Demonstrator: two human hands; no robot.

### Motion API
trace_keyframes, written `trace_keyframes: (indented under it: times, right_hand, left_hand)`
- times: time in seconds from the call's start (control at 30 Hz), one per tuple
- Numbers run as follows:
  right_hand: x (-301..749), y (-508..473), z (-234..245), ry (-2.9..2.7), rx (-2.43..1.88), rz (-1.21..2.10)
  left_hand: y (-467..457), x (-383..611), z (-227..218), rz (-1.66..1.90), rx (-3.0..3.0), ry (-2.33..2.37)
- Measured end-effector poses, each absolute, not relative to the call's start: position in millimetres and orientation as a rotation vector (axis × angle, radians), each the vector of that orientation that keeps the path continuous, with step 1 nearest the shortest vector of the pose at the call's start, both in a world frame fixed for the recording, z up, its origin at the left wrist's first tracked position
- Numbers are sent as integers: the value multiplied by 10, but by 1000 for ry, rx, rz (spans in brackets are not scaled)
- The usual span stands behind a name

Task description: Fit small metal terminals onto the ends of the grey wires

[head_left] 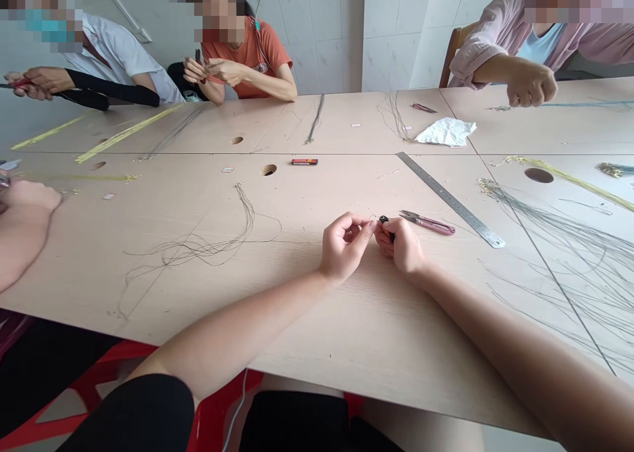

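My left hand (345,244) is closed in a pinch above the table, thumb against forefinger. A fine dark cord end shows at its fingertips, and one thin strand runs left from the hand across the tabletop. My right hand (403,246) is wrapped round a small black object (384,221), possibly a lighter; most of it is hidden by the fingers. Both hands' fingertips almost meet. Just beyond the right hand lie thread snips (428,223) with pinkish handles. To the left, a loose bundle of thin dark cords (242,207) with small metal ends spreads over the table.
A steel ruler (450,199) lies slantwise at right, near a grey cord bundle (549,230) and yellow cords (584,181). Farther back are a battery-like cylinder (304,162), crumpled white paper (447,132) and round table holes (269,170). Several co-workers sit around the table.
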State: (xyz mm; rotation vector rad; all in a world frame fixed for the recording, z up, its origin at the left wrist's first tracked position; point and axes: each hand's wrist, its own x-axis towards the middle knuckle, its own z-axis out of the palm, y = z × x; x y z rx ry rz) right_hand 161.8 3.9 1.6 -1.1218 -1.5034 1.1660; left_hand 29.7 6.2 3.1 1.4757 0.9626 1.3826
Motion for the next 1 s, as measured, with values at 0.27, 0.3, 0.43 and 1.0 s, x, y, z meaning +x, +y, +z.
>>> trace_keyframes:
  times: [0.27, 0.3, 0.43, 1.0]
  right_hand:
    - [1632, 45, -40, -1500, -1144, 1157]
    - [1636, 44, -44, -1501, -1150, 1154]
    - [1638, 43, -33, -1528, -1162, 1154]
    - [1629, 59, -40, -1062, -1002, 1142]
  left_hand:
    - [63, 299, 24, 1377, 1464, 946]
    - [64, 299, 23, 1377, 1458, 944]
    - [65, 302, 27, 1377, 1437, 945]
    - [69, 270, 59, 1348, 1442, 1015]
